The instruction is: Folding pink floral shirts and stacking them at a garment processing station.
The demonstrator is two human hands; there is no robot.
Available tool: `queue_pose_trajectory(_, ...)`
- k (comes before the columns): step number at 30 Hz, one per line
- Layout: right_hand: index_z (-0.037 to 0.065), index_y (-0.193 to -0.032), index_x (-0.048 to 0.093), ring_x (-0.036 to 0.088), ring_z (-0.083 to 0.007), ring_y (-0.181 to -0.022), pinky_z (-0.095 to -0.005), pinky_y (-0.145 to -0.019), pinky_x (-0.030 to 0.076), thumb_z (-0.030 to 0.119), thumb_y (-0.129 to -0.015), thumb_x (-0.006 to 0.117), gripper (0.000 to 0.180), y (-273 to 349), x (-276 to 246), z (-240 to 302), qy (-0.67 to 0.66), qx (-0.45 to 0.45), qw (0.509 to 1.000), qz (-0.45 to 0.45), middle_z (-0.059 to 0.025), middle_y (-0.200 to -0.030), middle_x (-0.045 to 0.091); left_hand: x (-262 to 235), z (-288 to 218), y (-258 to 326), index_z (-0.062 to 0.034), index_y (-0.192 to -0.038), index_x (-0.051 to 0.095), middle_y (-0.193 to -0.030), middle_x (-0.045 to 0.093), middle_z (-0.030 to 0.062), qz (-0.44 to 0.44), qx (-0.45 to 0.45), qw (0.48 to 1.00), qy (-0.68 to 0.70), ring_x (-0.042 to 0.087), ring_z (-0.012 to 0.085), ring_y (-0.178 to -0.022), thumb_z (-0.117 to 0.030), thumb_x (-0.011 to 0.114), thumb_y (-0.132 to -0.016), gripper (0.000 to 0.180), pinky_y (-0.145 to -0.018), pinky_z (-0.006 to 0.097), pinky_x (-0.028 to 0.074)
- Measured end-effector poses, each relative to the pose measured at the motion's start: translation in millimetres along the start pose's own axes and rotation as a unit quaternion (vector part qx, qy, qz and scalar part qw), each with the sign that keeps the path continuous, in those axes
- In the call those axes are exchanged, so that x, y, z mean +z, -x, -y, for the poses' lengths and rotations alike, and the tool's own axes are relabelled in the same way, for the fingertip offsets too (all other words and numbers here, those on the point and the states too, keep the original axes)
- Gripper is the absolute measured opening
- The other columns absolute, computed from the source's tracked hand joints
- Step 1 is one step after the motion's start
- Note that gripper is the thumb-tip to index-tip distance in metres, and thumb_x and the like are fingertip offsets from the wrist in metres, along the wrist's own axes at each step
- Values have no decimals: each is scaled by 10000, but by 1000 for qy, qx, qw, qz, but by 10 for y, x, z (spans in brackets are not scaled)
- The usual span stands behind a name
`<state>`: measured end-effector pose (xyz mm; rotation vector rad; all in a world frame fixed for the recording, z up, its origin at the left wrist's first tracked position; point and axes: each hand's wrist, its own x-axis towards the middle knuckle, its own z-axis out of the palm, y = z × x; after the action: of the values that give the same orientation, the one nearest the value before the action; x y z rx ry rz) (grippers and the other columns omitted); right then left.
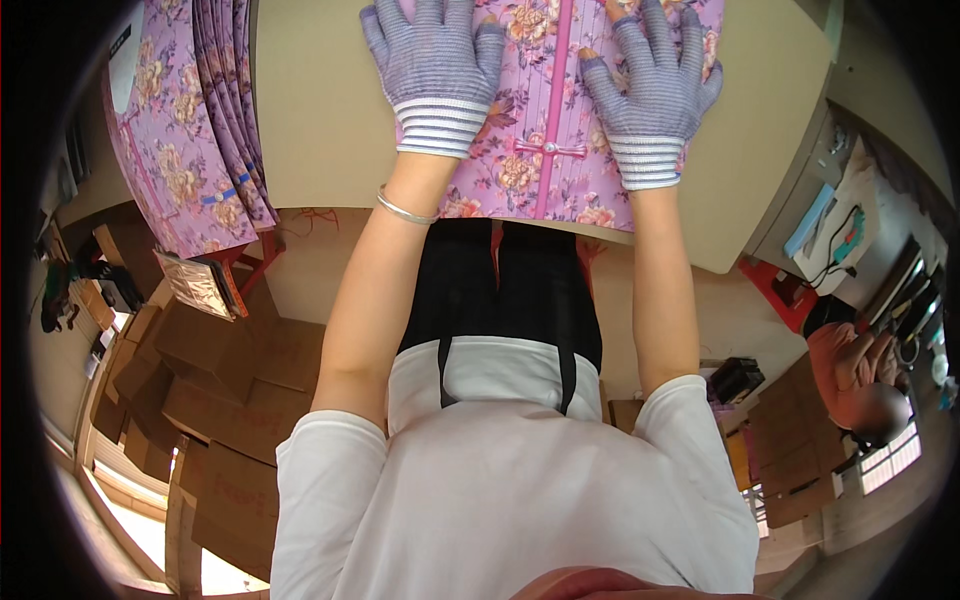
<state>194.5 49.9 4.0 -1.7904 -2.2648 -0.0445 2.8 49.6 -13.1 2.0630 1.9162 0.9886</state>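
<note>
Purple flowered sheet [520, 115] lies flat under the left hand [437, 60] and right hand [655, 85], reaching the near edge of the counter [320, 120]. Both hands are spread out, gripping nothing, in striped knit gloves [440, 125]. A pink bow [549, 149] sits on the sheet's straight pink strip [560, 80].

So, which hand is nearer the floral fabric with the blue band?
Left. The left hand lies on the central floral piece, across a strip of tabletop from that fabric; the right hand lies farther right on the same piece.
</note>
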Motion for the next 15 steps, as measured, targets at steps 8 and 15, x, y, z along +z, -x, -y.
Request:
queue_pose_trajectory(8,148,-1254,651,359,-373,-1396,-624,-1060,268,437,-768,656,565,6,44,-2,-1,-1,1000,-7,-128,-1452,499,30,80,82,42,-1260,576,-1524,407,168,-77,27,983,165,304,566,-1367,-250,546,-865,492,-1138,604,259)
queue_pose_trajectory(15,137,-1233,656,367,-374,-1391,-626,-1058,274,442,-772,658,553,28,43,-54,9,3,1000,1,-126,-1440,508,-122,-40,69,0,-1302,569,-1518,424,154,75,42,989,-119,305,518,-1394,-276,532,-887,500,-1154,619,213)
